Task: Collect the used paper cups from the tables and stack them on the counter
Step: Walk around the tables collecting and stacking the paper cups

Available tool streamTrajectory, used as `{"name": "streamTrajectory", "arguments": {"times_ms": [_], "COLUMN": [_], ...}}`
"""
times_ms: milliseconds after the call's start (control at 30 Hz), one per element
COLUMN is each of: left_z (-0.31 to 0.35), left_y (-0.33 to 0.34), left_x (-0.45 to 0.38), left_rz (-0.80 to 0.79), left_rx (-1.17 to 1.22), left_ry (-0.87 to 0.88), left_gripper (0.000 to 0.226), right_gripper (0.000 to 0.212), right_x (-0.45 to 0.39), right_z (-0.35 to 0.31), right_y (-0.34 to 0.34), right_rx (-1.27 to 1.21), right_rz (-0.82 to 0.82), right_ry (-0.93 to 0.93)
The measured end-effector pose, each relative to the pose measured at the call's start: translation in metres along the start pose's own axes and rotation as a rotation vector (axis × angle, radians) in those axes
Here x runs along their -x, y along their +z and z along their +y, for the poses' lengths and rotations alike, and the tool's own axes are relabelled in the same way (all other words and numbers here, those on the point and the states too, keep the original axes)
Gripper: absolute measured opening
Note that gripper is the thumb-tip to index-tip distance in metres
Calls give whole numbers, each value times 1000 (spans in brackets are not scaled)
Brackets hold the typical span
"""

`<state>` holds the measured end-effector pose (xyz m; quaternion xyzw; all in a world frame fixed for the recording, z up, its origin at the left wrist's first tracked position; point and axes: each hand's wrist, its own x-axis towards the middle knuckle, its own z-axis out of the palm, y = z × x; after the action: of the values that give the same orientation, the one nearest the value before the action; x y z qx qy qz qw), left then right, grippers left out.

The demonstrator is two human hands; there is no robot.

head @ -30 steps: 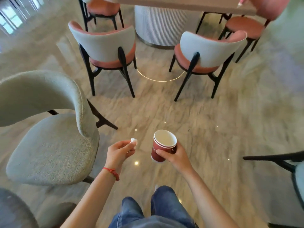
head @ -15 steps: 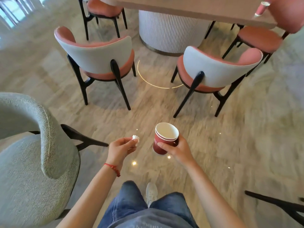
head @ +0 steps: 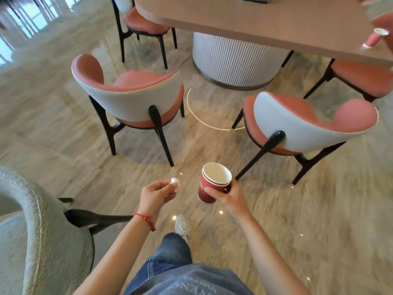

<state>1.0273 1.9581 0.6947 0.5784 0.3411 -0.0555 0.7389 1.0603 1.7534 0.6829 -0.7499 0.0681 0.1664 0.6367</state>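
My right hand (head: 230, 196) grips a dark red paper cup stack (head: 210, 185), two nested rims showing, white inside, held upright in front of me. A small crumpled white tissue (head: 174, 182) is pinched in the fingers of my left hand (head: 156, 194), just left of the cups. Far ahead on the right end of the brown table (head: 265, 20) lies another red paper cup (head: 374, 39), tipped on its side and blurred.
Two pink-and-white chairs (head: 131, 96) (head: 306, 122) stand between me and the table, with a gap between them. A grey upholstered chair (head: 32, 231) sits close at my left. More pink chairs flank the table's white ribbed base (head: 234, 60). Glossy marble floor lies underfoot.
I have walked forward: the pink chairs and table are closer and lower in view, and the cup on the table has come into sight. Both hands keep their hold.
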Motion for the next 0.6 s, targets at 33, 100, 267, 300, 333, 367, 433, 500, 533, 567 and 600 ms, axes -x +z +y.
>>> {"name": "streamTrajectory", "arguments": {"times_ms": [33, 100, 267, 300, 333, 367, 433, 500, 533, 567, 600], "left_z": [10, 28, 68, 73, 79, 83, 91, 100, 104, 110, 115], "left_y": [0, -2, -10, -12, -14, -17, -23, -29, -33, -38, -42], "left_x": [-13, -37, -88, -95, -102, -108, -121, -133, -140, -147, -153], "left_rz": [4, 7, 61, 79, 95, 113, 156, 205, 232, 261, 291], "left_rx": [17, 27, 26, 33, 42, 53, 78, 114, 133, 151, 169], "left_ry": [4, 14, 33, 36, 35, 30, 17, 13, 13, 13, 14], "left_gripper": [3, 3, 2, 3, 2, 2, 1, 1, 1, 1, 2], "right_gripper": [69, 72, 69, 69, 70, 70, 69, 68, 67, 65, 63], "right_x": [-16, -46, -108, -117, -126, -136, -157, -181, -193, -207, -219], "right_z": [-8, -23, -56, -61, -66, -69, -76, -85, -90, -94, -99], "right_y": [4, 13, 37, 42, 46, 52, 64, 79, 88, 97, 107], "right_rx": [9, 31, 33, 41, 52, 60, 82, 101, 111, 126, 142], "right_rz": [-8, -27, -75, -89, -105, -123, -168, -230, -263, -294, -321], "right_ry": [-2, -10, -29, -29, -29, -31, -29, -25, -32, -45, -56]}}
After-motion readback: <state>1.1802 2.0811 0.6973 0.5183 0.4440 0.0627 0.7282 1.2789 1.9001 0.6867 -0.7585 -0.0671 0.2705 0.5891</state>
